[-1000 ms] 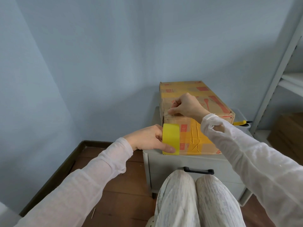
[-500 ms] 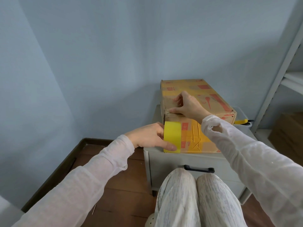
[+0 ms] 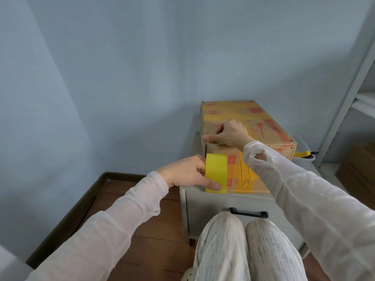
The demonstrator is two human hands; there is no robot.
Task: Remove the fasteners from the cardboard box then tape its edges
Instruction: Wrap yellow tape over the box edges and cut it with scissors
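Partly, the near face of the cardboard box (image 3: 269, 118) is covered by the right sleeve (image 3: 284, 179) and by the yellow tape roll (image 3: 216, 169). The roll is gripped by the left hand (image 3: 182, 173), the thumb laid across its smooth outer band and the other fingers hidden behind it. The right hand (image 3: 231, 132) is set with bent fingers on the worn top near edge; whether anything is pinched cannot be told. The box is stood on a grey cabinet (image 3: 203, 207), its long axis running away toward the wall (image 3: 142, 78).
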